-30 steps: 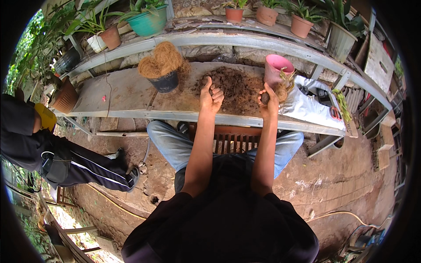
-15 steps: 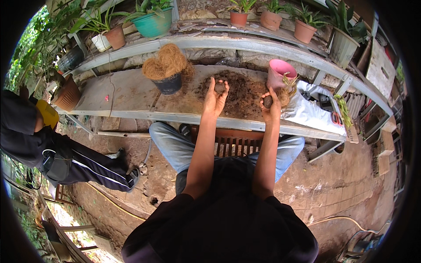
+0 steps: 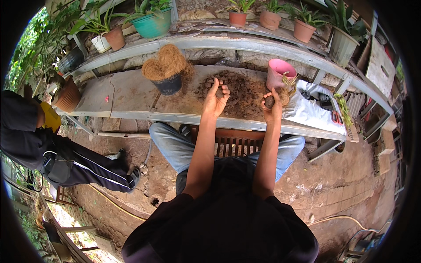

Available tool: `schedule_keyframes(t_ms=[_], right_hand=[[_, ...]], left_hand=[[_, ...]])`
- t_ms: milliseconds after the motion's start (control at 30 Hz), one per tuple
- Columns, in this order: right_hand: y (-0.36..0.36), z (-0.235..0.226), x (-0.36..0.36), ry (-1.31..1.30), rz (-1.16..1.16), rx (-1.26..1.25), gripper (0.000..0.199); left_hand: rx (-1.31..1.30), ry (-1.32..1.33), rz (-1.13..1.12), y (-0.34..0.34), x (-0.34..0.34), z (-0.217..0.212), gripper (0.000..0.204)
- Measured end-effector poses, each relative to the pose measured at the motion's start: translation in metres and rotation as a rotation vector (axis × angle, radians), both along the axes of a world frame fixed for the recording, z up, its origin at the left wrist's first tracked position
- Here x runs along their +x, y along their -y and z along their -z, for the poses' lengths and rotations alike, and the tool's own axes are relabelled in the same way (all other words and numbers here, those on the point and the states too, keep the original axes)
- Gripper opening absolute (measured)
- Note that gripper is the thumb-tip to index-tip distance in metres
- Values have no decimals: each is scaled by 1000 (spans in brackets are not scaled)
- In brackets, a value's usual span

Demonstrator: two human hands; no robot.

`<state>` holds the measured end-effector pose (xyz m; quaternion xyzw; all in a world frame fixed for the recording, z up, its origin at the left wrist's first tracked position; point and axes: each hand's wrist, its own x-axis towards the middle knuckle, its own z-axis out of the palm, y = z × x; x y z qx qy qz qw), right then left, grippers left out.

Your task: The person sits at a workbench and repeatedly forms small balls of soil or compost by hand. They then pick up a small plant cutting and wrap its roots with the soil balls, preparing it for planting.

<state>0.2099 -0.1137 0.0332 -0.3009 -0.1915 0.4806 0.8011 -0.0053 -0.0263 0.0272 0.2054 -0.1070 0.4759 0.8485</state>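
Squeezed too hard, the left lump (image 3: 220, 92) or right lump (image 3: 269, 102) could crumble onto the bench (image 3: 129, 94); a careless push toward twelve o'clock could make the right hand (image 3: 275, 109) knock the pink pot (image 3: 275, 78). The left hand (image 3: 215, 101), at eight o'clock from the soil heap (image 3: 239, 90), points its thumb upward, grip curled round its lump; the right, at four o'clock, cups the other, palm inward.
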Motion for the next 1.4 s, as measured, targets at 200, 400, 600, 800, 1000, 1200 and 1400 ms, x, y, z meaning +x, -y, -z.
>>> schedule_keyframes(t_ms=[200,400,600,800,1000,1200,1400], right_hand=[[-1,7,5,-12,37,-7,20],[0,6,3,-9,19,-17,19],[1,5,3,-52,29,-4,21],[0,8,5,-62,7,5,21],[-1,10,6,-69,-5,19,21],[-2,13,9,-86,-4,43,21],[0,-6,-9,-7,95,-2,28]], left_hand=[[-18,-94,8,18,3,-22,19],[-46,-253,-203,17,12,-19,17],[-57,-264,-155,13,12,-16,14],[-69,-215,-155,12,10,-14,13],[-93,-130,-202,6,8,-7,8],[-164,-191,-384,9,14,-19,10],[-95,-254,-225,1,-6,3,21]])
